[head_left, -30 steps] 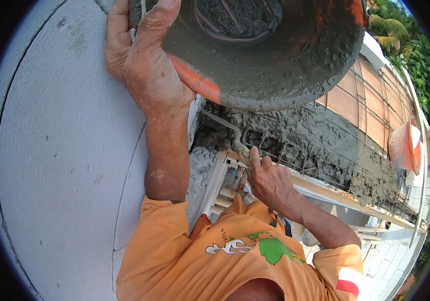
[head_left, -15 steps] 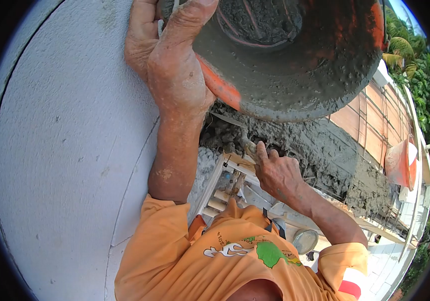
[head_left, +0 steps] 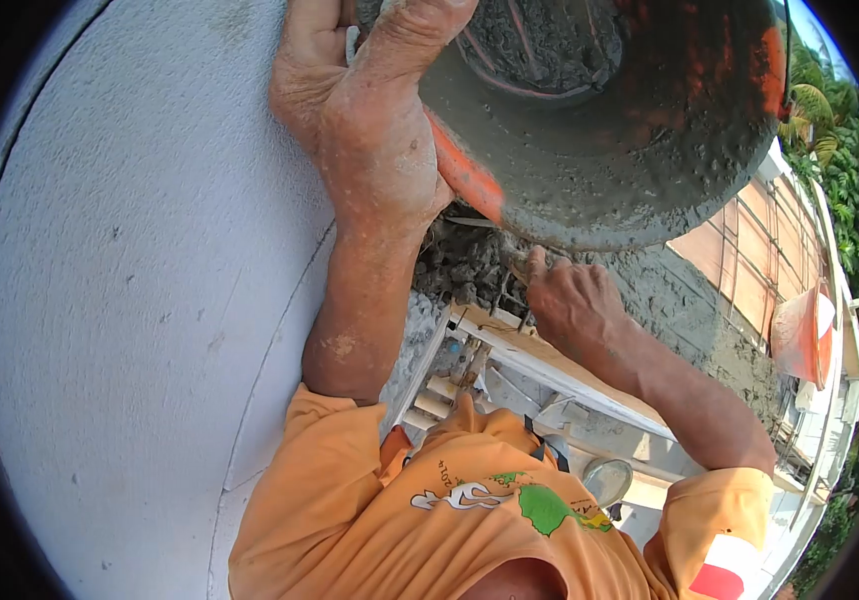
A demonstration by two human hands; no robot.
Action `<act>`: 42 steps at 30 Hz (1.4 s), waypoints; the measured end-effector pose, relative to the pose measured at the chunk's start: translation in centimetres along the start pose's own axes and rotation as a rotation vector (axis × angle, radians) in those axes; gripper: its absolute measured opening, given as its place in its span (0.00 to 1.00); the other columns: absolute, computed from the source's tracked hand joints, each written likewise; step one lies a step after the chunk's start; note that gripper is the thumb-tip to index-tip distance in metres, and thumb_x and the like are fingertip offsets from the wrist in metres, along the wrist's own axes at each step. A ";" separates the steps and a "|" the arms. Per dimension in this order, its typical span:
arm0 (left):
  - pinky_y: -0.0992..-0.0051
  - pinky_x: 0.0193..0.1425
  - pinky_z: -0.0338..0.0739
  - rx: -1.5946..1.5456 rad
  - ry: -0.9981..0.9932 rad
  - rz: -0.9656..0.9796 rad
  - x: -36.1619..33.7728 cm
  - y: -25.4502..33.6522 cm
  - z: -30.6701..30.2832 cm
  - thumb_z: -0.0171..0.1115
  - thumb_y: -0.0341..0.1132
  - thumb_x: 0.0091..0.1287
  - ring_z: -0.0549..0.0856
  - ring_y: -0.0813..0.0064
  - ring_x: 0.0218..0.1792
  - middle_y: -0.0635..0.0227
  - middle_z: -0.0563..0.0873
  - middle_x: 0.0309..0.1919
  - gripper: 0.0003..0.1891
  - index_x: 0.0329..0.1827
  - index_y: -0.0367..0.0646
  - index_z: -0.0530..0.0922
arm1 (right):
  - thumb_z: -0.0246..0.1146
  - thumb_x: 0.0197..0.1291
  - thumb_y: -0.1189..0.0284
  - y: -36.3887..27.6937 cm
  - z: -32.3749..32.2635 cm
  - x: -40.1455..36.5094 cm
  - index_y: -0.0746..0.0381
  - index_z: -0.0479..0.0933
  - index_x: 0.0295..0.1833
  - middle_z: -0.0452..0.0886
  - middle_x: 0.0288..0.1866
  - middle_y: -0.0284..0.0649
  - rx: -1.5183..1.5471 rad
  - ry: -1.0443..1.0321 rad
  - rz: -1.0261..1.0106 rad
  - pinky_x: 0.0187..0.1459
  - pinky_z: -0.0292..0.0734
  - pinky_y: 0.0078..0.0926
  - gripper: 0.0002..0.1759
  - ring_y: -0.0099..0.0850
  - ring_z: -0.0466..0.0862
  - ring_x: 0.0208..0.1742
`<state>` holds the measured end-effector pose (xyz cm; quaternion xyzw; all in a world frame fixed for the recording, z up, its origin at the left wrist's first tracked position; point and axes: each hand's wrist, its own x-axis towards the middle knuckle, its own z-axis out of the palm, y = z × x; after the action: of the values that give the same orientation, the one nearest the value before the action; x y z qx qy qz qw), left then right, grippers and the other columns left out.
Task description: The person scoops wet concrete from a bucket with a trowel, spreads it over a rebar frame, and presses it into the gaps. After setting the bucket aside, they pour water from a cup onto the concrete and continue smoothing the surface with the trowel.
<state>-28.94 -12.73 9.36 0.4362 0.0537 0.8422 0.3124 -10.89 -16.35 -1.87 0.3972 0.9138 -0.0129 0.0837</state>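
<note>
At the top of the view, my left hand (head_left: 379,120) is closed on the edge of an orange bucket (head_left: 469,180). The bucket is tilted, its mouth facing me, and wet grey mortar (head_left: 544,45) coats the inside and lies at its bottom. Below the rim, my right hand (head_left: 579,305) is wrapped around the handle of a trowel (head_left: 517,262). Part of the thin blade shows over the lumpy mortar under the bucket; the rest is hidden. Spread wet mortar (head_left: 674,295) runs along the wall top to the right of this hand.
A pale block wall (head_left: 139,300) rises close on the left. Wooden formwork (head_left: 559,365) edges the mortar. Farther right are steel bars (head_left: 749,240), a second orange bucket (head_left: 799,335) and green trees (head_left: 844,180). A round container (head_left: 607,482) sits lower down.
The bucket and my left hand have shifted slightly right and down. My right hand has moved a little right with the trowel, and more of its knuckles now lie close under the rim.
</note>
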 end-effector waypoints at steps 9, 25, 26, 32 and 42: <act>0.69 0.59 0.81 0.024 0.028 0.012 0.1 -0.5 -0.2 0.68 0.26 0.63 0.86 0.64 0.51 0.47 0.84 0.53 0.28 0.65 0.21 0.70 | 0.62 0.54 0.79 0.8 -5.0 -0.9 0.79 0.81 0.47 0.85 0.27 0.50 -0.170 0.264 -0.163 0.35 0.83 0.38 0.16 0.43 0.89 0.34; 0.67 0.55 0.82 -0.072 -0.196 0.112 3.8 0.8 3.5 0.58 0.25 0.70 0.86 0.63 0.50 0.48 0.82 0.53 0.22 0.64 0.23 0.70 | 0.62 0.59 0.76 1.5 -1.0 2.0 0.74 0.75 0.61 0.83 0.29 0.40 -0.417 0.035 -0.249 0.28 0.77 0.29 0.24 0.33 0.86 0.32; 0.67 0.55 0.82 -0.077 -0.198 0.107 3.4 0.8 4.1 0.58 0.25 0.70 0.86 0.63 0.50 0.48 0.82 0.53 0.22 0.64 0.23 0.70 | 0.62 0.60 0.76 1.6 -1.4 1.5 0.74 0.76 0.61 0.83 0.29 0.39 -0.405 0.063 -0.271 0.28 0.77 0.28 0.23 0.32 0.86 0.32; 0.68 0.55 0.82 -0.084 -0.207 0.108 4.6 0.9 4.4 0.59 0.26 0.70 0.85 0.63 0.49 0.49 0.82 0.52 0.23 0.65 0.22 0.69 | 0.61 0.61 0.75 -0.1 -2.7 -0.4 0.75 0.74 0.62 0.82 0.29 0.39 -0.374 0.116 -0.217 0.29 0.77 0.29 0.24 0.33 0.86 0.32; 0.68 0.56 0.82 -0.161 -0.183 0.050 4.9 1.6 3.9 0.59 0.26 0.71 0.85 0.64 0.50 0.48 0.82 0.53 0.22 0.65 0.22 0.69 | 0.59 0.58 0.78 4.3 -5.6 -1.9 0.79 0.73 0.59 0.83 0.28 0.49 -0.161 0.278 0.046 0.28 0.79 0.40 0.23 0.41 0.88 0.31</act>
<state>-28.83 -11.89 15.78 0.4859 -0.0538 0.8079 0.3292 -7.35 -14.27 4.13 0.4077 0.9054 0.1175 -0.0116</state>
